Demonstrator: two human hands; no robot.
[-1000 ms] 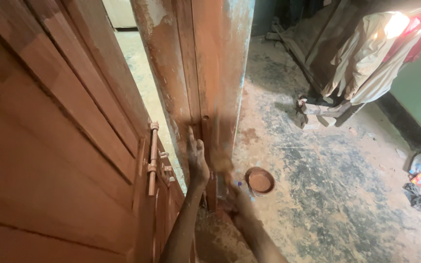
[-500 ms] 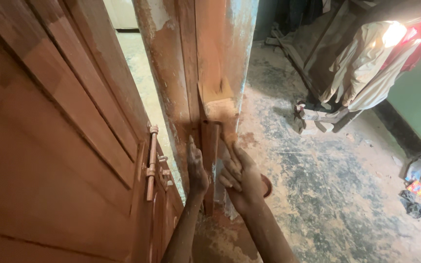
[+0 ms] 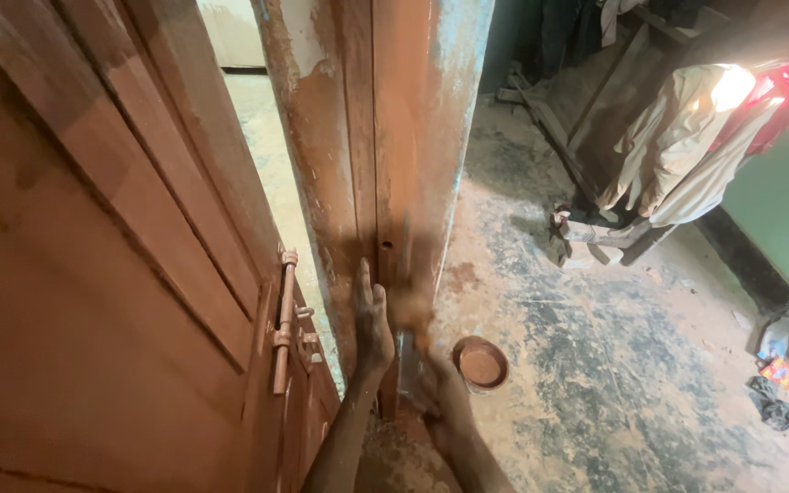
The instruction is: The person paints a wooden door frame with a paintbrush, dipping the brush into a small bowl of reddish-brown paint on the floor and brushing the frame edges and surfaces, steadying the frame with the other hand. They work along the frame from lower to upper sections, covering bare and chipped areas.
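Against upright door frame point(image 3: 385, 183), left hand point(image 3: 372, 319), fingers up.

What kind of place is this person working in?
Probably a room under renovation or a rough workshop: a worn, paint-streaked door frame, a stained, dusty concrete floor, a small bowl of brownish finish on it, and timber stacked at the back.

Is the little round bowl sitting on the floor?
Yes, the small round bowl sits on the dusty floor just to the right of the wooden door frame, close to the person's right hand.
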